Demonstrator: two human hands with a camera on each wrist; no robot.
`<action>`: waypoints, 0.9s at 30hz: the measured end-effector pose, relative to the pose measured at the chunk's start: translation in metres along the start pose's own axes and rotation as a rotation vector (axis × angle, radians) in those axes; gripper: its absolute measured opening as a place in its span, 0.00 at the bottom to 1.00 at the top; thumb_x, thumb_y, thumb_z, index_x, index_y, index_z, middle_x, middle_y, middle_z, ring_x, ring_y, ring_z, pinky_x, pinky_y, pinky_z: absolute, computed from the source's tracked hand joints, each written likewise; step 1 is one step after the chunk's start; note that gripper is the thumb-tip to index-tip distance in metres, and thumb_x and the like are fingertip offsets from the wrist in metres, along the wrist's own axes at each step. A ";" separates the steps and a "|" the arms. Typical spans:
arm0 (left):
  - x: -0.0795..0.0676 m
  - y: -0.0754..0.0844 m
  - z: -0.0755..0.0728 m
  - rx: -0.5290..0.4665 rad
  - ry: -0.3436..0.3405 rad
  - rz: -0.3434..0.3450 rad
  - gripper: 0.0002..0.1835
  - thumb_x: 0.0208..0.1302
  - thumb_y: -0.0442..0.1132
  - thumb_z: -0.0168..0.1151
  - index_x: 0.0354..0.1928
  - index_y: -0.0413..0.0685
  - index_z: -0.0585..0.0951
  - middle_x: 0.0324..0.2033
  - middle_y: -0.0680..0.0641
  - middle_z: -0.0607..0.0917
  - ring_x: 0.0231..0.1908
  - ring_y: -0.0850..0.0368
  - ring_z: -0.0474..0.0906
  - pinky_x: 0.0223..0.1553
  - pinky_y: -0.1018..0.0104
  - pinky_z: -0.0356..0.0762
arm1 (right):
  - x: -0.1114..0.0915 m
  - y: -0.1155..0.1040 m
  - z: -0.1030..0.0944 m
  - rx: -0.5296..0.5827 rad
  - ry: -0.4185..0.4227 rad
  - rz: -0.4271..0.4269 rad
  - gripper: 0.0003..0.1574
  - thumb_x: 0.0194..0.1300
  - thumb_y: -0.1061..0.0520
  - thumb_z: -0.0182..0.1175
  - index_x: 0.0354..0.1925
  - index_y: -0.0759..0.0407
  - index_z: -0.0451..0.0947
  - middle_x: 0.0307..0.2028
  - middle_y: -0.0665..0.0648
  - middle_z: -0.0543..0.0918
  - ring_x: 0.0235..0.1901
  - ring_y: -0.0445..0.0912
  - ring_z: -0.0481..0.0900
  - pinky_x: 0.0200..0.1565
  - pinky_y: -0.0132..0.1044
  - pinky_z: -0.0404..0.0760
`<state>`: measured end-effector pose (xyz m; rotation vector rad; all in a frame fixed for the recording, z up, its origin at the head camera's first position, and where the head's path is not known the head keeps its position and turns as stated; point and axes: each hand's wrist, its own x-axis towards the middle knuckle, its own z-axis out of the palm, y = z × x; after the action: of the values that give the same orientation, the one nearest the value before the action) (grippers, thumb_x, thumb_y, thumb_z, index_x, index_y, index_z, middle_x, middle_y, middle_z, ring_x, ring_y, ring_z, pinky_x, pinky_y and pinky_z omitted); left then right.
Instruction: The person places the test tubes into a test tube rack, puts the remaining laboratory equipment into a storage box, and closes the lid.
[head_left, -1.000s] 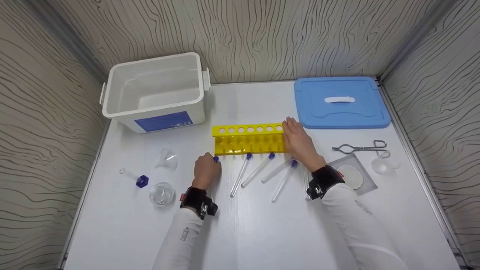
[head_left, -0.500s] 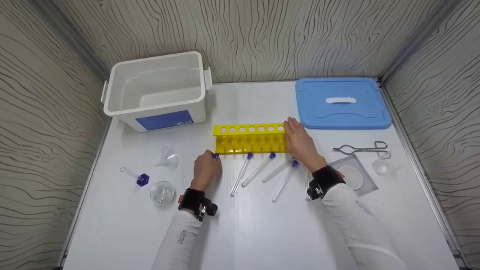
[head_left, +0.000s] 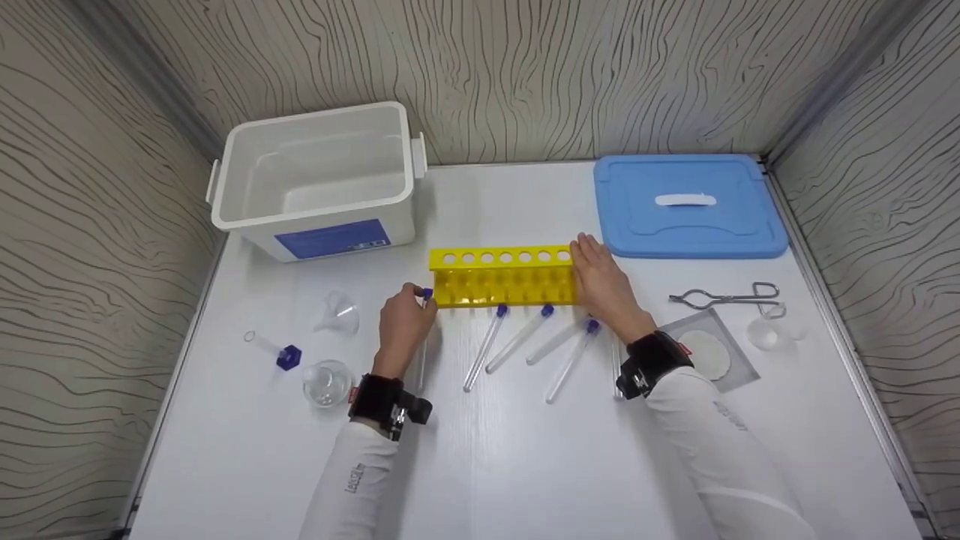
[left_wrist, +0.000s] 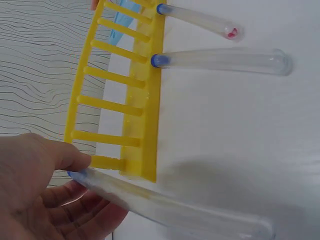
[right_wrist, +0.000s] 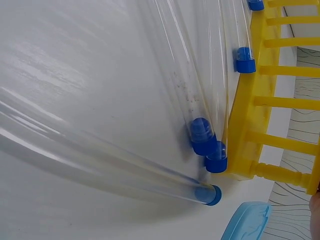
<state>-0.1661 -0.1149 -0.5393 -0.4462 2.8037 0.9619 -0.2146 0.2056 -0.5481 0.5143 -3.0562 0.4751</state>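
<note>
The left sleeve (head_left: pixel 346 501) shows lettering (head_left: pixel 355 478), perhaps "Less…"; the right sleeve (head_left: pixel 712 454) bears blurred print (head_left: pixel 730 415).

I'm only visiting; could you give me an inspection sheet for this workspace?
Surface: white table.
Job's things: yellow rack, no tube seen in its holes; five blue-capped tubes lie in front.
Clutter: white bin, blue lid, funnel, metal tongs, clear vessel, blue-based cylinder, gray packet, round clear piece.
Left grip: left hand pinches a sixth tube near its cap.
Right grip: right hand rests on the rack's right end.
Cables: nothing seen.
Surroundings: patterned walls behind and at both sides.
</note>
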 end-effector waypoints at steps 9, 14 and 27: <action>-0.005 0.019 -0.027 -0.092 0.071 0.073 0.20 0.67 0.46 0.58 0.56 0.43 0.79 0.34 0.45 0.86 0.27 0.55 0.76 0.26 0.70 0.72 | 0.001 -0.001 -0.001 -0.018 -0.056 0.037 0.33 0.78 0.56 0.40 0.75 0.68 0.54 0.77 0.67 0.55 0.78 0.59 0.52 0.78 0.54 0.51; -0.006 0.030 -0.040 -0.129 0.145 0.131 0.20 0.67 0.45 0.59 0.56 0.43 0.79 0.32 0.45 0.85 0.27 0.54 0.76 0.26 0.69 0.71 | 0.001 0.000 0.000 -0.010 -0.044 0.026 0.33 0.78 0.55 0.41 0.74 0.68 0.54 0.76 0.67 0.56 0.77 0.60 0.52 0.77 0.54 0.51; 0.003 0.056 -0.052 -0.252 0.317 0.333 0.16 0.70 0.43 0.59 0.54 0.42 0.78 0.37 0.44 0.86 0.34 0.52 0.83 0.37 0.62 0.82 | 0.000 0.001 -0.001 -0.004 -0.026 0.014 0.33 0.77 0.56 0.42 0.74 0.69 0.56 0.76 0.68 0.57 0.77 0.60 0.53 0.77 0.55 0.53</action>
<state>-0.1888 -0.1059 -0.4675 -0.1692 3.1180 1.4389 -0.2152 0.2066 -0.5478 0.5035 -3.0865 0.4668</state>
